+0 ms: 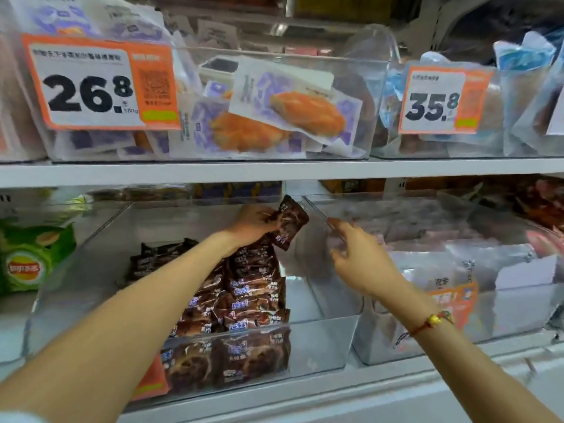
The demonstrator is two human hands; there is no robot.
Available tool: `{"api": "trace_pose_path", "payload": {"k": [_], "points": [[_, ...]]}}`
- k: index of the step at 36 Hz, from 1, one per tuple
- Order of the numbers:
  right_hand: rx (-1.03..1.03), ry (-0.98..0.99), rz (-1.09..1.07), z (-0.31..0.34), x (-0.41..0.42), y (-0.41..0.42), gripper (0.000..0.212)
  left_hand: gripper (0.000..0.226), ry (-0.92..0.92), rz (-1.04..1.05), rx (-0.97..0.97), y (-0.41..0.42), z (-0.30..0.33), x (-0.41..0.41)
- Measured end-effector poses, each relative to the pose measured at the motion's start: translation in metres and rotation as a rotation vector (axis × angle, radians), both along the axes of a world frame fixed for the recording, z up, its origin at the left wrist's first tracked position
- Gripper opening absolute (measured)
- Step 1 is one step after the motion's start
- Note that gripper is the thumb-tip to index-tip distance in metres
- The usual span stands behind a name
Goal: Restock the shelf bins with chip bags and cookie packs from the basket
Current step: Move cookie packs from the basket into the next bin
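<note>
Left hand [250, 222] is pinching a brown cookie pack [288, 222] above the clear bin [320, 340]; right hand [357, 254] is hovering, fingers spread.

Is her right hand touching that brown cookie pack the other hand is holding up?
Apart. The head view shows clear bin wall between the right hand and the brown cookie pack, which only the left hand grips.

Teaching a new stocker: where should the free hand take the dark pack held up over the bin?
Probably the brown cookie pack by its lower sealed edge, from the right. The left hand covers its left side; that flat, thin edge points toward the right hand.
</note>
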State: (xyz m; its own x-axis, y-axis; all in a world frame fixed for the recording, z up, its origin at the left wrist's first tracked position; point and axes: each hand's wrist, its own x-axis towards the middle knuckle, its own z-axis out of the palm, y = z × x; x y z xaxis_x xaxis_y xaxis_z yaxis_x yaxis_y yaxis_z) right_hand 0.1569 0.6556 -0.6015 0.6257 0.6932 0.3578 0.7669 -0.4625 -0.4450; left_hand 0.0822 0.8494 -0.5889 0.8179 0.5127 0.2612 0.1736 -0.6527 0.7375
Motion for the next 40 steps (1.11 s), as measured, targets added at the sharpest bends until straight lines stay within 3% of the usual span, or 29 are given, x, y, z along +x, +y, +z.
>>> {"api": "trace_pose_path", "payload": {"k": [6, 12, 19, 29, 37, 40], "points": [[0.065, 0.052, 0.026, -0.001, 0.000, 0.001, 0.055, 0.031, 0.146, -0.062, 0.134, 0.023, -0.022, 0.012], [0.122, 0.117, 0.051, -0.003, -0.002, 0.000, 0.054, 0.029, 0.188, 0.054, 0.458, 0.019, -0.031, 0.024], [0.147, 0.110, 0.054, -0.006, 0.001, 0.000, 0.063, 0.025, 0.237, 0.171, 0.686, 0.016, -0.042, 0.051], [0.158, 0.080, 0.030, -0.010, 0.006, 0.002, 0.061, 0.017, 0.220, 0.188, 0.728, 0.025, -0.042, 0.057], [0.107, 0.057, 0.025, -0.011, 0.006, 0.003, 0.061, 0.031, 0.450, 0.061, 0.605, 0.025, -0.029, 0.051], [0.078, 0.050, 0.023, -0.011, 0.006, 0.003, 0.060, 0.037, 0.440, 0.061, 0.558, 0.020, -0.023, 0.036]]}}
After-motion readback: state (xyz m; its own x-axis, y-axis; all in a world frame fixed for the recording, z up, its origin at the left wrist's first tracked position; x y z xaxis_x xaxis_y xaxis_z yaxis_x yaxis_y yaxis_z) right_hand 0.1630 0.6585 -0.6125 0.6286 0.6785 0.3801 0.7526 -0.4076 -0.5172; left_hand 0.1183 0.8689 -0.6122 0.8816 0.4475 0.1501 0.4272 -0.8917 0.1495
